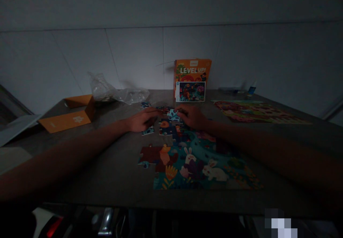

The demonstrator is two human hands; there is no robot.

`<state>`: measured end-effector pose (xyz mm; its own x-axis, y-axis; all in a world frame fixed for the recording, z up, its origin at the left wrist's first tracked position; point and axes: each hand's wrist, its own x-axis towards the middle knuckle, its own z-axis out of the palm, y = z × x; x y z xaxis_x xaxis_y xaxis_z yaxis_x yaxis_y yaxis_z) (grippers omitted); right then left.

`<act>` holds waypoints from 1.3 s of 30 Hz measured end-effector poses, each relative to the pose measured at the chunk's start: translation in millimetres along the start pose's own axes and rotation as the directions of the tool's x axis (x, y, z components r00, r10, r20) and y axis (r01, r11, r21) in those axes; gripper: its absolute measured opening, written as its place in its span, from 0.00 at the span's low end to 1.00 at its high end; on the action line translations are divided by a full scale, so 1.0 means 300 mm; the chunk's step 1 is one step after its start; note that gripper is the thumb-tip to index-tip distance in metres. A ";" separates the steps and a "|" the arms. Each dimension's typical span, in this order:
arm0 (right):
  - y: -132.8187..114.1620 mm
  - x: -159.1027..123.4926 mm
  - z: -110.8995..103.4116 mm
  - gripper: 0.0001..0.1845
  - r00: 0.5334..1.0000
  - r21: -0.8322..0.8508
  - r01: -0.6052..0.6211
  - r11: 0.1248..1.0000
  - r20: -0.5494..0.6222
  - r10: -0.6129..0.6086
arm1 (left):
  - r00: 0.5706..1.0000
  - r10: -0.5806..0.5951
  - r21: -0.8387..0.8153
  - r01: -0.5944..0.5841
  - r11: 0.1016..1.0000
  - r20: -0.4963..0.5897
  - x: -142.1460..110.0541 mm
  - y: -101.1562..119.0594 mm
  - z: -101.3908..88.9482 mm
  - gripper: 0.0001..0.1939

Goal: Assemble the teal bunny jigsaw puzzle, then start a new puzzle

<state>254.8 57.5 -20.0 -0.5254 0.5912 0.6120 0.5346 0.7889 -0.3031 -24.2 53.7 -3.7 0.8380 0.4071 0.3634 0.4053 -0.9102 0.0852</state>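
My right hand point(192, 116), nearly closed, pinches a pale-blue puzzle piece point(173, 115); my left hand point(144, 119) curls loosely beside another piece point(148, 132), can't tell if gripping. Joined puzzle point(199, 165) lies flat on table point(107, 173). Picture card point(191, 91) leans on orange box point(193, 70), facing me, probably for easy viewing.

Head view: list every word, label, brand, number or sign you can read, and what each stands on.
"LEVEL UP!": on the upright orange box.
Pale sign, seemingly puzzle pieces: on the open orange tray, beside smaller print too small to read.
Too small or blurred to read: the white label above "LEVEL UP!", the print on the picture card, and the small blue container.
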 end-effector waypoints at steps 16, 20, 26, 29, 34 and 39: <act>-0.008 0.003 -0.001 0.10 0.999 -0.032 0.050 0.998 0.004 -0.050 | 0.992 0.123 0.152 -0.118 0.981 -0.020 0.023 0.074 -0.002 0.16; -0.003 0.002 0.003 0.07 0.999 -0.014 0.045 0.999 -0.006 -0.045 | 0.985 0.175 0.071 -0.175 0.982 0.008 0.031 0.072 0.001 0.15; 0.004 -0.006 0.001 0.07 0.998 0.010 0.063 0.998 0.031 -0.063 | 0.984 0.178 0.025 -0.177 0.984 -0.002 0.025 0.060 0.008 0.14; 0.002 -0.009 -0.001 0.08 0.987 0.000 0.151 0.989 0.055 -0.151 | 0.983 0.183 0.007 -0.183 0.983 -0.033 0.021 0.088 0.007 0.23; -0.018 -0.010 -0.003 0.09 0.938 0.010 0.334 0.943 0.098 -0.333 | 0.968 0.247 -0.035 -0.249 0.968 -0.045 0.034 0.118 0.016 0.20; -0.029 -0.006 -0.003 0.12 0.977 -0.028 0.188 0.982 0.104 -0.184 | 0.932 -0.257 0.031 0.274 0.961 -0.257 0.041 0.079 0.012 0.15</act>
<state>251.8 49.5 -17.7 -0.6808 0.4503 0.5777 0.4449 0.8808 -0.1622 -3.1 37.5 -0.5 0.5826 0.5936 0.5552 0.6303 -0.7612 0.1525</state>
